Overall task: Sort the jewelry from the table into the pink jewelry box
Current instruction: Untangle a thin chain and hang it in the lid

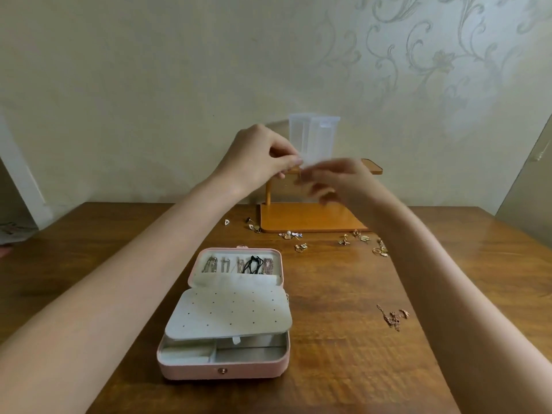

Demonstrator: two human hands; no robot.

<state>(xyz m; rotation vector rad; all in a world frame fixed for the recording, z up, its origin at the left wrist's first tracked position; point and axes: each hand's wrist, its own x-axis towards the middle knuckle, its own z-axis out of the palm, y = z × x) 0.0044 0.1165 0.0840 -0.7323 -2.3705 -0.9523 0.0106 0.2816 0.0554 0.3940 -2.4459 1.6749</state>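
Pinching a small clear plastic bag by its lower edge, the left hand is steadying it; just beside, the blurred right hand is seemingly teasing out something light and fragile, above the pink jewelry box.

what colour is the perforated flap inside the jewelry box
Pale grey-white with small dark holes; the perforated flap lies over the pink jewelry box, seen in the head view.
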